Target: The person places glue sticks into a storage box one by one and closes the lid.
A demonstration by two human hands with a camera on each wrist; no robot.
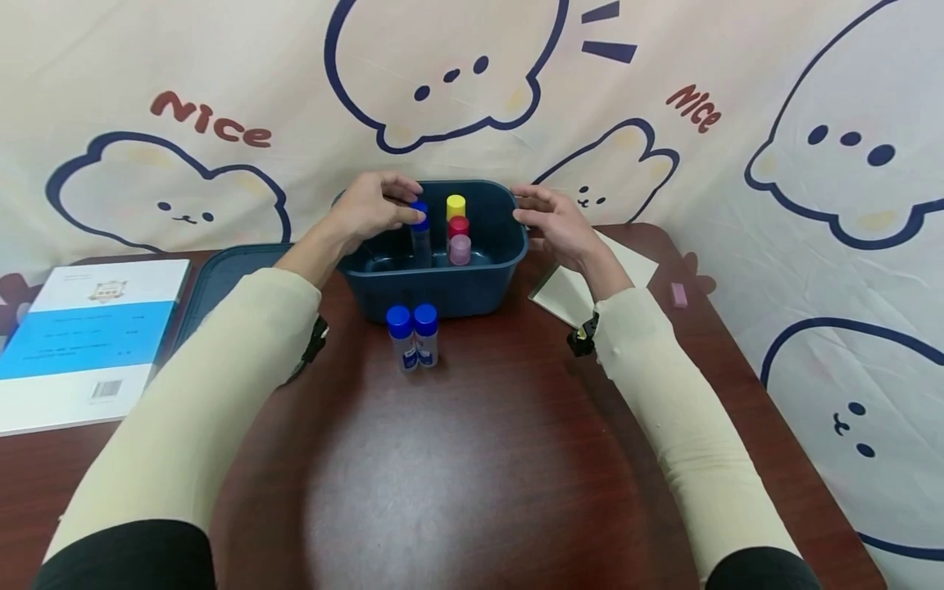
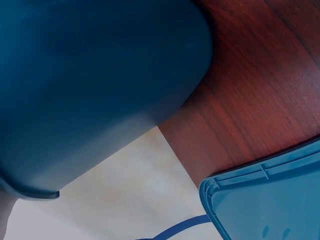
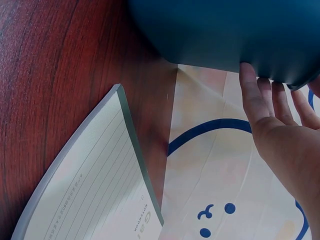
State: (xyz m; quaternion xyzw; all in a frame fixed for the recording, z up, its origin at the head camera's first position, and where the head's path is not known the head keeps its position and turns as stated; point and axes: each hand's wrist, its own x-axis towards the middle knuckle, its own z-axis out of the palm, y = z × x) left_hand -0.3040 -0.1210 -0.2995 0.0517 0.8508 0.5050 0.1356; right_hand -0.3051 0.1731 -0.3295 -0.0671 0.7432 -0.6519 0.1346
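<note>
A dark blue plastic bin (image 1: 435,291) stands at the back of the table. My left hand (image 1: 372,205) reaches over its left end, thumb and fingers pinching the blue cap of a small clear bottle (image 1: 421,246) inside it. Beside that, a yellow-capped bottle (image 1: 456,205), a red cap (image 1: 458,227) and a pink-topped bottle (image 1: 460,250) stand in a row. My right hand (image 1: 556,221) rests its fairly straight fingers (image 3: 250,90) against the bin's right end. Two clear bottles with blue caps (image 1: 413,336) stand upright in front of the bin. The left wrist view hides nearly all of the left hand.
An open lined notebook (image 3: 100,170) lies right of the bin, with a small pink block (image 1: 678,295) near the table's right edge. A blue lid (image 2: 270,200) lies on the left, beside a white and blue book (image 1: 88,328). A printed cloth hangs behind.
</note>
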